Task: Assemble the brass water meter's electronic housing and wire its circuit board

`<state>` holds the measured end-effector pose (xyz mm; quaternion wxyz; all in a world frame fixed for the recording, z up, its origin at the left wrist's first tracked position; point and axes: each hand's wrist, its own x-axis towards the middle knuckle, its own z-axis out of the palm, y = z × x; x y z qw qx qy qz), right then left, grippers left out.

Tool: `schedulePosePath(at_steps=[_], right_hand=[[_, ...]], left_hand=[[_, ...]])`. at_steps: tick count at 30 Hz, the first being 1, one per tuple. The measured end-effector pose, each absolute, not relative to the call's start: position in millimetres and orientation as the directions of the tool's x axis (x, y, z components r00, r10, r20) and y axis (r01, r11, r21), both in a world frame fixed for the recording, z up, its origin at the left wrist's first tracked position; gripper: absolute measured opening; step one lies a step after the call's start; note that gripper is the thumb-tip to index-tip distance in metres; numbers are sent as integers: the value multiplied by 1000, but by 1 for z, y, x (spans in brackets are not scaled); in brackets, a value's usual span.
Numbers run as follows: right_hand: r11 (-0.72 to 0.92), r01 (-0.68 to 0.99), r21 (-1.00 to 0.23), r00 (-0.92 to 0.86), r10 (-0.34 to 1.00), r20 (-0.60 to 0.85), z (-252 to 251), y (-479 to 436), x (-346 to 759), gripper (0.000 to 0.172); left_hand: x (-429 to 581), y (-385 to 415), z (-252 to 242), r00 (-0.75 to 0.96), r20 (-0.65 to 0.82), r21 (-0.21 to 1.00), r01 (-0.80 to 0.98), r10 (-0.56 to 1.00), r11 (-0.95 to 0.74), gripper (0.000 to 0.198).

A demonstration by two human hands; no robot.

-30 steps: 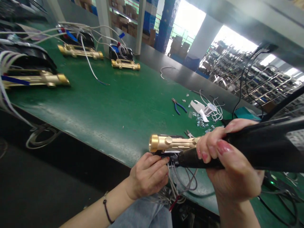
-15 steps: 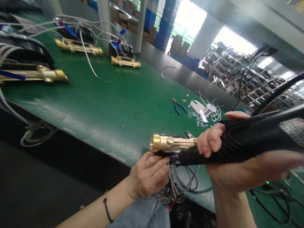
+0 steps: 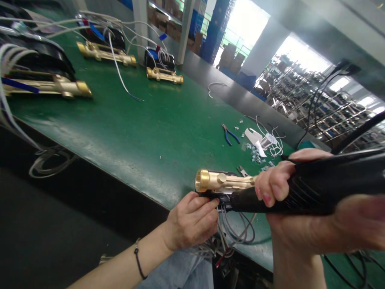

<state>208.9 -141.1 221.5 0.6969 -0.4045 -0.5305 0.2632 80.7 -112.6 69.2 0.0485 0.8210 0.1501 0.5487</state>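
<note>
My right hand [image 3: 313,232] is wrapped round a thick black electric screwdriver [image 3: 313,188] with a cord. Its narrow front end points left at the black housing of a brass-bodied meter [image 3: 213,180] by the table edge; the very tip is hidden. My left hand [image 3: 192,222] has its fingers pressed on the near side of that black housing, gripping it beside the tool's nose. The brass pipe's threaded open end faces left, and its other end is covered by my right fingers. Grey cables [image 3: 240,233] hang below the housing toward my lap.
Blue-handled cutters [image 3: 230,135] lie on the green table [image 3: 135,136], near a wire spool [image 3: 268,141] and small scattered bits [image 3: 256,153]. A second pair of cutters [image 3: 242,171] is just behind the meter. Other brass-bodied meters [image 3: 165,75] with white cables stand at the far left.
The whole scene has shifted slightly rightward in view. Both hands keep the same grip, and the screwdriver's front end stays against the housing.
</note>
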Motion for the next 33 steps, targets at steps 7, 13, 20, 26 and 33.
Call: schedulePosePath(at_steps=[7,13,20,26,33], right_hand=[[488,88,-868,342,804,486,229,-141,201,14],[491,73,-868,290,822,490,222,-135,208,14],[495,24,-869,428,780,456,228,-142,220,22],[427,175,-887,676,603,423,255,-184,298,33],[-250,368,-895,842,498,207,215,-198,426,34]], left_hand=[[81,-112,70,365,886,221,207,285,-953,6],[81,-112,67,380,884,211,200,274,-957,6],[82,-112,69,352,893,206,230,279,-951,8],[82,-109,64,335,909,185,209,248,-960,8],[84,-108,60,313,917,196,184,247,-963,8]])
